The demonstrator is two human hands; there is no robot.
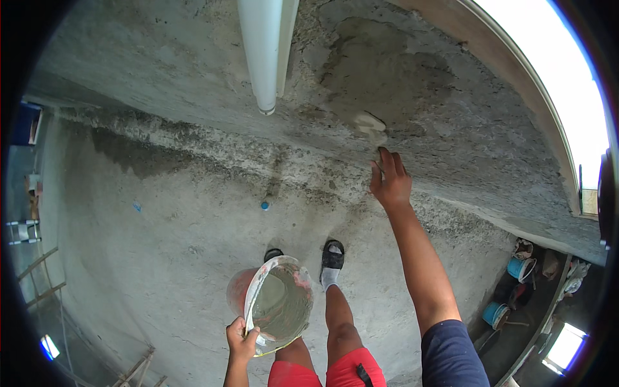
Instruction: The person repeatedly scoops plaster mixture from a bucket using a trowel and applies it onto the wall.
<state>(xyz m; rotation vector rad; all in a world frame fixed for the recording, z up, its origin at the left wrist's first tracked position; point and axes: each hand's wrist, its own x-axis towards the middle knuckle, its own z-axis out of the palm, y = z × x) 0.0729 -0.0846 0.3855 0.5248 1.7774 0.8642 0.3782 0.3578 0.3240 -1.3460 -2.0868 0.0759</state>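
Note:
My left hand (242, 340) grips the rim of a pail (238, 290) coated inside with grey, wet cement (277, 309); it is tilted over my legs. My right hand (391, 177) is raised at the wall, its fingers closed on a small trowel (373, 129), whose pale, cement-smeared blade lies at the wall; its handle is mostly hidden. Just above the blade is a darker, damp patch of cement (377, 61) on the rough wall (471, 148).
A white pipe (261, 64) runs on the wall, left of the patch. A bright window (574, 77) is at upper right. A blue bottle cap (265, 206) lies on the concrete floor (161, 258). Buckets (519, 269) stand at right; wooden poles (39, 267) are at left.

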